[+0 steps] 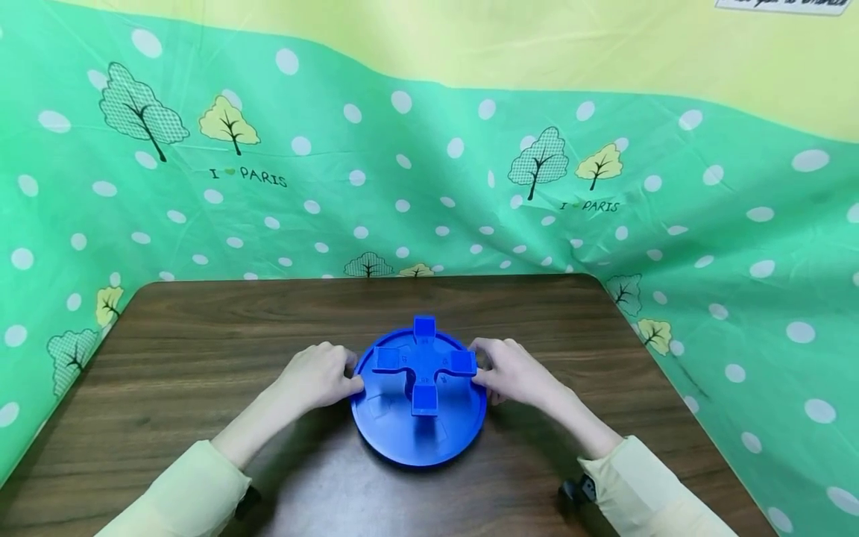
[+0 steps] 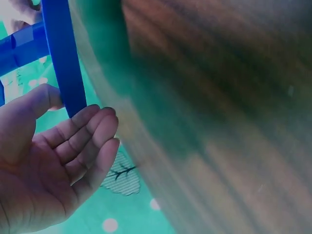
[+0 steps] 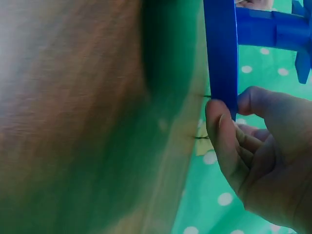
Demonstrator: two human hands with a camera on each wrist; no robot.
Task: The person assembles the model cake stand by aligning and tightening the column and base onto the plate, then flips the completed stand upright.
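Observation:
A round blue plastic base (image 1: 392, 429) with a raised rim carries a central post topped by a four-armed blue cross (image 1: 424, 399). My left hand (image 1: 326, 375) pinches the rim on the left, thumb on the upper side and fingertips at the underside. On the opposite side my right hand (image 1: 513, 371) grips the rim in the same way. Both wrist views show the disc edge-on, with a strip of background between it and the wooden table. In the right wrist view the post (image 3: 273, 29) stands out from the disc.
The dark wood-grain table (image 1: 221, 328) reaches back to a green curtain (image 1: 403, 179) with white dots and printed trees, which also borders both sides. Dark wrist devices (image 1: 577, 492) show at the pale sleeves (image 1: 184, 492).

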